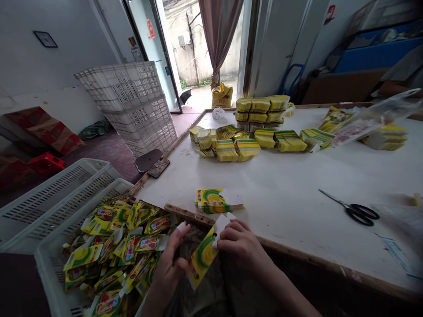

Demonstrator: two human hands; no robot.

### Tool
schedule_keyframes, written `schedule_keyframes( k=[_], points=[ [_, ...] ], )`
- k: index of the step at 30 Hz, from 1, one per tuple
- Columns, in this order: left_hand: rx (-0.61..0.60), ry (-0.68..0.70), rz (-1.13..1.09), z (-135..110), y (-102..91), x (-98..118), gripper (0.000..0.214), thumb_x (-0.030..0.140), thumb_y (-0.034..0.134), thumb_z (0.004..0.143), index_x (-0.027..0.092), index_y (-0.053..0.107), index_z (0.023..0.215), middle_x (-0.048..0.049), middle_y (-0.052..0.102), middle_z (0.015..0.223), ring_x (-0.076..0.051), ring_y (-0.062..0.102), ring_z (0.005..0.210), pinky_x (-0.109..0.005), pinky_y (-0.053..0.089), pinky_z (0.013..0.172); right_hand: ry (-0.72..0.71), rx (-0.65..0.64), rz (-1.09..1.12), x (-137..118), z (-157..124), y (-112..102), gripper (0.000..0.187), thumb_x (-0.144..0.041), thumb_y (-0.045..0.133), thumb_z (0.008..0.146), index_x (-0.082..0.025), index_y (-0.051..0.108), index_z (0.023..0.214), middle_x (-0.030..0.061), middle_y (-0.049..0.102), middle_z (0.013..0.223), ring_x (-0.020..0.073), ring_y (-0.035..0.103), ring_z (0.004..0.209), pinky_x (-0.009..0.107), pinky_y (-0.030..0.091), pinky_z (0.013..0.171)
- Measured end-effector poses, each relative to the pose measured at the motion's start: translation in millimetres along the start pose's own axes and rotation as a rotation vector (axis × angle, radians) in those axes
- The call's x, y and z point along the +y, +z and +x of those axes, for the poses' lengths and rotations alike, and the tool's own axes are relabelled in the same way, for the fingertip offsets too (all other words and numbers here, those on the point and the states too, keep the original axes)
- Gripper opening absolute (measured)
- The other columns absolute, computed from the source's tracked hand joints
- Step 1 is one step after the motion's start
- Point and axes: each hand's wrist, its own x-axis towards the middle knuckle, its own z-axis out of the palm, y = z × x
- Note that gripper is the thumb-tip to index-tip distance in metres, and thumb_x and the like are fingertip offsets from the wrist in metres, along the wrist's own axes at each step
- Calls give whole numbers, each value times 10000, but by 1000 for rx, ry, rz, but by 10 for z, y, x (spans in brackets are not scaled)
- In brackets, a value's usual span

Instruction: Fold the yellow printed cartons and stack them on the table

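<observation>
My right hand [243, 246] grips the upper, white-flapped end of a yellow and green carton [203, 255], which hangs tilted in front of the table edge. Just left of that carton is my left hand [168, 264], fingers apart, with its thumb close to the carton's lower part; whether they touch I cannot tell. White wraps cover some fingertips. A small stack of flat cartons [213, 201] lies on the table beyond my hands. To the left, a white plastic crate [46, 273] holds a heap of filled-looking yellow packets [135, 246].
Bundled flat cartons [228, 149] line the white table [280, 185], with stacked bundles [262, 110] behind. Black-handled scissors [350, 209] lie at right, beside a clear plastic bag [366, 125]. Two phone-like devices [158, 167] rest by the left edge. Tall white crates [132, 97] stand beyond.
</observation>
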Motion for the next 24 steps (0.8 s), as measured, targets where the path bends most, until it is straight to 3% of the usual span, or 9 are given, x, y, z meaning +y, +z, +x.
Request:
schedule_keyframes(
  k=[2,4,6,8,12,14,17,20,24],
  points=[
    [-158,-47,204,-4,90,67,1025,528,828,498,195,393,1364,-135,523,1354,-333,441,1266,-443,335,1074,-81,-29,-2,-65,-11,40,231,-206,495,909,-335,684,936,-10,670,799,182,571,878,457,293,1073],
    [-230,-99,305,-5,227,94,911,395,828,558,205,392,1335,-106,597,1256,-302,533,1170,-418,409,1009,-38,88,47,-99,-30,151,259,-221,508,896,-350,625,1088,16,652,998,217,536,1079,494,224,1121],
    [-198,-80,359,-15,353,76,741,359,746,666,204,386,1295,-91,638,1170,-273,590,1076,-398,462,935,155,304,161,-86,-48,291,465,-266,548,860,-309,452,1312,90,511,1292,285,383,1286,534,241,1112],
    [-143,-30,432,-45,441,18,704,341,709,694,185,352,1281,-117,628,1174,-278,591,1074,-408,470,917,379,405,392,-49,-49,408,660,-353,576,832,-231,288,1412,155,382,1411,326,307,1346,542,303,1081],
    [-120,89,562,-140,530,-146,758,253,673,694,180,247,1317,-172,581,1248,-298,570,1127,-441,472,918,588,129,1023,-48,6,464,643,-477,604,795,-201,402,1340,141,568,1255,303,534,1173,475,435,989],
    [-103,153,595,-175,553,-200,722,229,650,705,209,244,1302,-159,595,1224,-289,589,1098,-428,494,879,648,22,1171,-82,34,441,624,-508,642,762,-201,480,1280,126,615,1203,293,575,1123,459,444,980],
    [-66,199,636,-179,562,-194,598,214,630,712,232,312,1219,-125,629,1128,-274,626,998,-402,514,805,672,18,1169,-92,41,439,653,-560,674,717,-184,531,1232,148,600,1238,310,557,1155,464,441,986],
    [-62,148,632,-129,550,-113,512,191,621,694,237,374,1140,-84,648,1019,-263,638,904,-394,508,765,588,75,1031,-56,3,474,665,-614,563,783,-182,501,1285,167,581,1271,302,547,1178,477,416,1019],
    [-93,88,551,-51,539,-75,583,184,610,682,224,336,1196,-81,660,995,-267,647,897,-395,513,768,368,16,674,-86,-71,478,581,-425,501,887,-201,379,1409,154,410,1450,276,367,1349,458,302,1112]
  ],
)
